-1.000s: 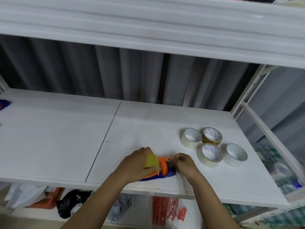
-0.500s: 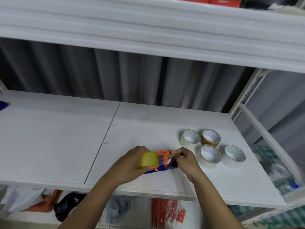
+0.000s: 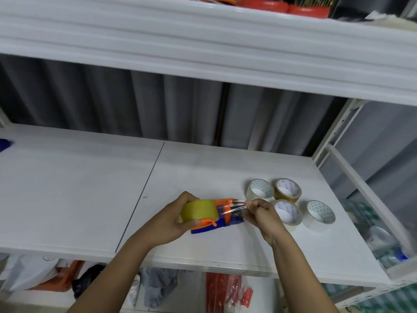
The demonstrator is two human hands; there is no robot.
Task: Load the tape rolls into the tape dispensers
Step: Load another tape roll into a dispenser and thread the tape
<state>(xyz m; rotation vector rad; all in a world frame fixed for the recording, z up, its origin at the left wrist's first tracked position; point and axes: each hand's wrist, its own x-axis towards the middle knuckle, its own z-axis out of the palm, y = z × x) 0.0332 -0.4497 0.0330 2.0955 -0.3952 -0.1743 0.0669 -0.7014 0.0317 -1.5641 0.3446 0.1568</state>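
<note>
My left hand (image 3: 173,219) grips the yellowish tape roll (image 3: 199,211) seated on the orange-and-blue tape dispenser (image 3: 222,219), fingers curled over the roll and thumb beneath it, holding the assembly just above the front part of the white shelf board (image 3: 90,188). My right hand (image 3: 262,213) pinches the free end of the clear tape strip (image 3: 234,206) between thumb and fingertips; the strip runs taut from the roll across the dispenser's orange front to that pinch. The two hands are close together, joined only by the strip. Just beyond my right hand, four spare tape rolls lie flat on the board in a tight cluster: a pale roll (image 3: 259,190) at rear left, a brown roll (image 3: 287,190) at rear right, a pale roll (image 3: 287,214) partly hidden behind my right hand, and a whitish roll (image 3: 320,214) at far right. A blue object (image 3: 5,144) is cut off at the board's left edge. An upper shelf (image 3: 203,53) spans the top; bags (image 3: 79,279) hang below the board.
</note>
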